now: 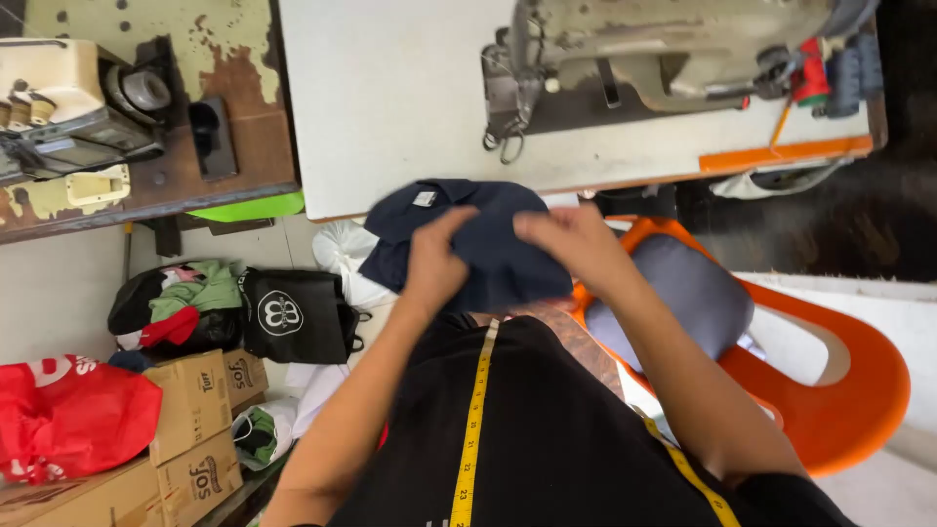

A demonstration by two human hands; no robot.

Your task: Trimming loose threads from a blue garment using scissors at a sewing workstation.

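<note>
A dark navy garment [483, 239] with a small white label at its collar is held up in front of me, just below the edge of the white table [390, 88]. My left hand [434, 263] grips its left side with fingers curled into the cloth. My right hand [571, 244] grips the right side. A yellow measuring tape [473, 429] hangs around my neck over my black top.
A sewing machine [664, 49] stands on the white table, scissors [505, 141] by it. An orange chair with grey cushion [781, 342] is at right. At left are another machine [68, 98] on a worn table, black bags, a red bag [68, 415], cardboard boxes [190, 429].
</note>
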